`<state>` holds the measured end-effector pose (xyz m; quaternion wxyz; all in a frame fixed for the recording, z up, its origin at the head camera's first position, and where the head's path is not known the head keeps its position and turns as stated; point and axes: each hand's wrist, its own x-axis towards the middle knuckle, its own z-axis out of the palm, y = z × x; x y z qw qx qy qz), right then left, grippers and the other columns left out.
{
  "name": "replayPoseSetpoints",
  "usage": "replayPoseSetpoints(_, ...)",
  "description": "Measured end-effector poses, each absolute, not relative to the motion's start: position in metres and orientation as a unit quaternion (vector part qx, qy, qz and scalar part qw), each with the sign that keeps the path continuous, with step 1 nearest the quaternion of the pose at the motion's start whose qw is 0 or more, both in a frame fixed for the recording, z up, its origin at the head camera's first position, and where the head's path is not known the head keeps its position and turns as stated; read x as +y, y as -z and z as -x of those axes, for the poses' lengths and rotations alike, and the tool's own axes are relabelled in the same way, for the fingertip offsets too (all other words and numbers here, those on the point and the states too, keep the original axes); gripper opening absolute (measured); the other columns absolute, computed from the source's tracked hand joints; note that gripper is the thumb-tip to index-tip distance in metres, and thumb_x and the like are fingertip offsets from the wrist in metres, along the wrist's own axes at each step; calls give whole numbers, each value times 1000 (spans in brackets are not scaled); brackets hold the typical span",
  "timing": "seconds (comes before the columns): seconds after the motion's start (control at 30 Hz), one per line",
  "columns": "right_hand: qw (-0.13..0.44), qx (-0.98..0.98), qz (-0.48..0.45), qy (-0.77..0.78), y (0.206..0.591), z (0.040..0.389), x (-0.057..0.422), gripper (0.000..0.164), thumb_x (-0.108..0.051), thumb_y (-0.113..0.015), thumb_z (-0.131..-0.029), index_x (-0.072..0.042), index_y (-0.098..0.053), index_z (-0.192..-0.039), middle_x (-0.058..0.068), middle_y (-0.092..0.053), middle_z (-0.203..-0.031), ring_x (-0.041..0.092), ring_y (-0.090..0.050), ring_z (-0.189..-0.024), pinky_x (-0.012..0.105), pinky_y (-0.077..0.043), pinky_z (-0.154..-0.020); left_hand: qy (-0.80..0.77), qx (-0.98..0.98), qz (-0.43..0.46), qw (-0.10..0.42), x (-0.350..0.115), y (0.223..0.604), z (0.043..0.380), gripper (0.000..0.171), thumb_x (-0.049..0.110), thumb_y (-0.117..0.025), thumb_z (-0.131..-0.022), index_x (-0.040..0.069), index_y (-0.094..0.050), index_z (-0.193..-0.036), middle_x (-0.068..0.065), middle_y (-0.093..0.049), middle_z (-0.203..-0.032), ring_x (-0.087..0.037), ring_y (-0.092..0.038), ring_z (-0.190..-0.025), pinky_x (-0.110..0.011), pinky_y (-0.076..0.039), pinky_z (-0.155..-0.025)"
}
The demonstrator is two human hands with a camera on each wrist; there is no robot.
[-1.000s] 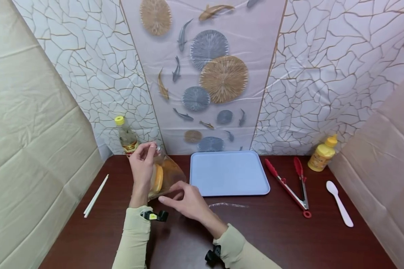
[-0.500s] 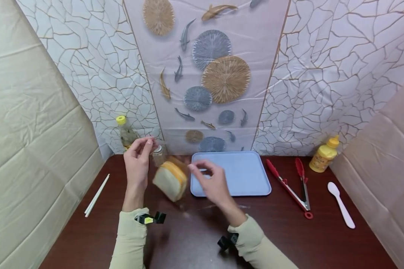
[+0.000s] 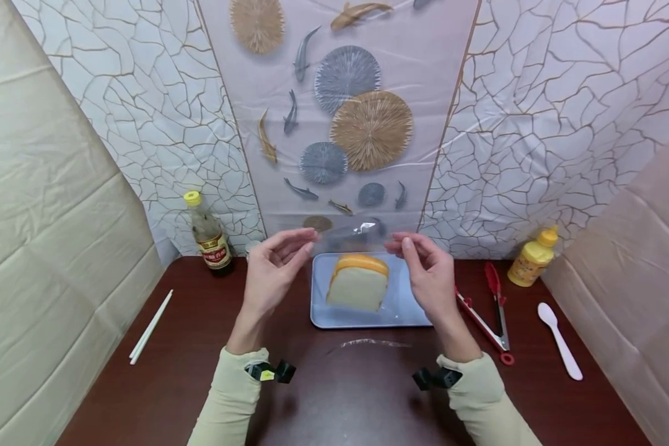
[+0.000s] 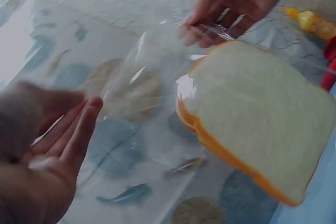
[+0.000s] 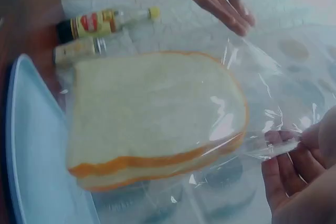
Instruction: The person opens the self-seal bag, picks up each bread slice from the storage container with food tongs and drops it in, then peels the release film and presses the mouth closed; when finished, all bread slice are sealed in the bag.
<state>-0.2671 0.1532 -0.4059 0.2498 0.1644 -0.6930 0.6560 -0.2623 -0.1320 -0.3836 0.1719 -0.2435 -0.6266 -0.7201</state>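
A clear plastic bag (image 5: 268, 90) hangs between the two hands, with thick slices of bread (image 3: 359, 288) with orange crust inside it. The left hand (image 3: 272, 266) pinches one upper corner of the bag between thumb and fingers. At the opposite corner, the right hand (image 3: 432, 272) pinches the gathered film; in the right wrist view its fingertips (image 5: 286, 142) press on the crinkled plastic. The bread hangs upright, crust side up, and overlaps the blue tray (image 3: 406, 303) in the head view. In the left wrist view the bread (image 4: 262, 119) fills the right side.
A sauce bottle (image 3: 214, 248) with yellow cap stands back left, a small jar (image 5: 79, 51) beside it. White chopsticks (image 3: 152, 327) lie left. Red-handled tongs (image 3: 498, 310), a yellow squeeze bottle (image 3: 533, 257) and a white spoon (image 3: 560, 341) are on the right.
The bag of bread has moved right, from beside the sauce bottle to over the tray. Both hands have shifted right and now hold it spread between them.
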Motion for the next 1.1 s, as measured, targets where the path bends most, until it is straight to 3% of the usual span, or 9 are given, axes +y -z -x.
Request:
replayPoseSetpoints(0.13,257,-694,-147,-657,408,268,164,27,-16,-57,-114,2,-75,-123,17,-82,-98,10,-78,-92,23,-62,-90,706,-644,211,205,-120,387,263,18,7,-78,-100,0,-82,-117,-23,-81,-112,-13,-82,-83,-26,-66,-77)
replayPoseSetpoints(0.3,236,-682,-148,-676,412,268,163,26,-14,-63,-110,5,-70,-127,1,-80,-88,10,-78,-86,22,-62,-84,702,-638,183,258,-109,385,258,17,12,-79,-100,2,-82,-113,-12,-84,-105,-12,-80,-86,-24,-64,-74)
replayPoseSetpoints(0.4,215,-693,-149,-672,415,267,159,30,-14,-73,-105,3,-68,-129,-5,-81,-89,11,-80,-86,21,-62,-82,730,-604,177,265,-105,384,256,20,11,-78,-101,-3,-79,-115,-8,-84,-103,-16,-81,-90,-33,-68,-77)
replayPoseSetpoints(0.5,189,-700,-152,-672,419,266,155,29,-14,-79,-101,0,-70,-125,-4,-84,-93,11,-81,-89,22,-63,-82,744,-586,170,271,-106,383,255,21,10,-77,-102,-5,-77,-116,-5,-83,-100,-18,-78,-82,-36,-68,-73)
replayPoseSetpoints(0.63,174,-687,-169,-685,420,266,153,21,-11,-76,-102,5,-72,-115,8,-85,-98,15,-83,-90,28,-66,-87,727,-600,158,293,-112,381,256,19,11,-77,-102,-3,-79,-115,-2,-84,-99,-18,-79,-81,-29,-66,-70)
replayPoseSetpoints(0.73,189,-684,-183,-680,416,265,156,22,-11,-70,-107,8,-76,-114,17,-84,-102,18,-84,-93,29,-66,-90,737,-592,169,278,-116,380,257,20,10,-77,-102,-4,-78,-116,-9,-84,-104,-20,-82,-87,-31,-67,-75)
replayPoseSetpoints(0.87,207,-704,-182,-655,408,261,161,27,-17,-63,-111,3,-78,-121,14,-84,-104,13,-83,-97,26,-64,-94,764,-575,189,225,-119,382,258,22,7,-74,-103,-8,-74,-120,-21,-83,-107,-27,-83,-95,-42,-68,-85)
replayPoseSetpoints(1.1,225,-677,-176,-678,397,257,172,25,-13,-68,-108,5,-77,-123,1,-85,-100,14,-83,-88,29,-66,-86,786,-570,184,154,-121,389,261,29,11,-70,-106,-2,-68,-132,-14,-84,-109,-26,-83,-103,-39,-66,-94)
